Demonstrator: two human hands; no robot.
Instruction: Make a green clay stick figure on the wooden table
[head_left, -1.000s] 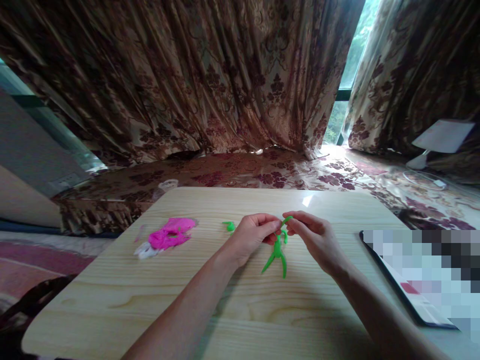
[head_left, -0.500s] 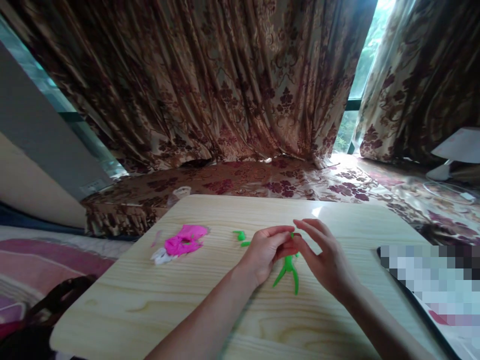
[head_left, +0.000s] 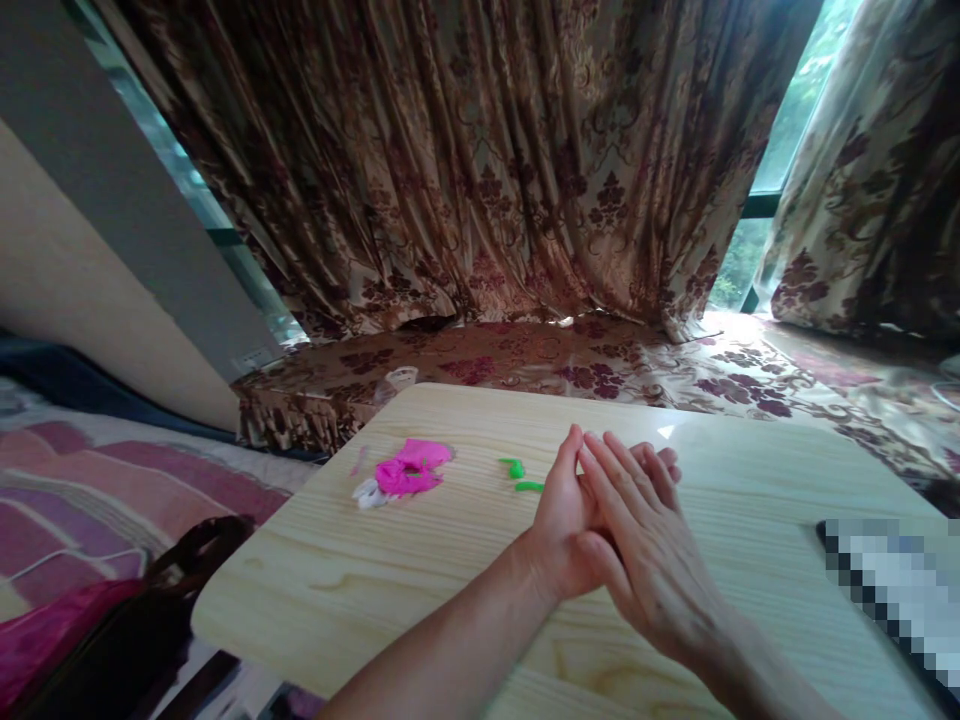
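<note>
My left hand (head_left: 566,530) lies palm up and slightly cupped above the table. Across it, my right hand (head_left: 637,525) rests palm down, its fingers stretched out and close together. The palms meet, and whatever may lie between them is hidden. Just left of my hands on the tabletop are a small green lump with a thin tail (head_left: 515,468) and a short green strip (head_left: 529,487), which look like modelling clay. No part of the green figure with two legs shows; my hands cover that spot.
On the left of the wooden table (head_left: 360,600) lies a crumpled pink piece (head_left: 412,468) with white wrapping (head_left: 369,494). A dark-edged, blurred-out flat object (head_left: 892,590) is at the right. A clear cup (head_left: 397,380) stands beyond the far edge. A dark bag (head_left: 150,610) sits lower left.
My hands went from fingertips working at a small green bit above the green figure to palms laid together. The figure is now covered. The view has turned left.
</note>
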